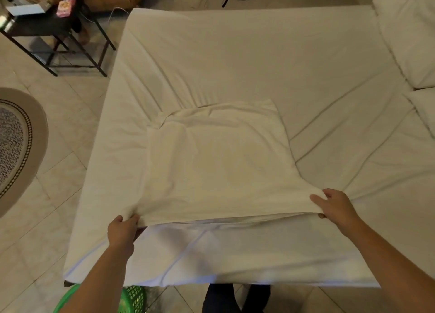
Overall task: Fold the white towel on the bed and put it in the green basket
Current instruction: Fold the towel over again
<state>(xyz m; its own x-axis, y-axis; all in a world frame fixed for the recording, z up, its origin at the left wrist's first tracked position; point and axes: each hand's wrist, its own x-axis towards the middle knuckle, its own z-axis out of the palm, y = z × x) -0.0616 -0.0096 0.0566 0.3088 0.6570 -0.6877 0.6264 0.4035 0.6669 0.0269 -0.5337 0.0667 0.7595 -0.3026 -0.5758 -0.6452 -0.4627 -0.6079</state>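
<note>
The white towel [216,162] lies spread on the bed [247,61], its near edge lifted off the sheet. My left hand [122,230] pinches the towel's near left corner. My right hand [334,207] grips the near right corner, thumb on top. The towel's far edge rests wrinkled on the mattress. The green basket [131,299] stands on the floor at the bed's near left corner, mostly hidden behind my left forearm.
White pillows [409,35] lie at the bed's right side. A black metal table [47,32] with a pink box and another person's hands stands at the far left. A round rug [16,145] lies on the tiled floor left of the bed. A bag sits beyond the bed.
</note>
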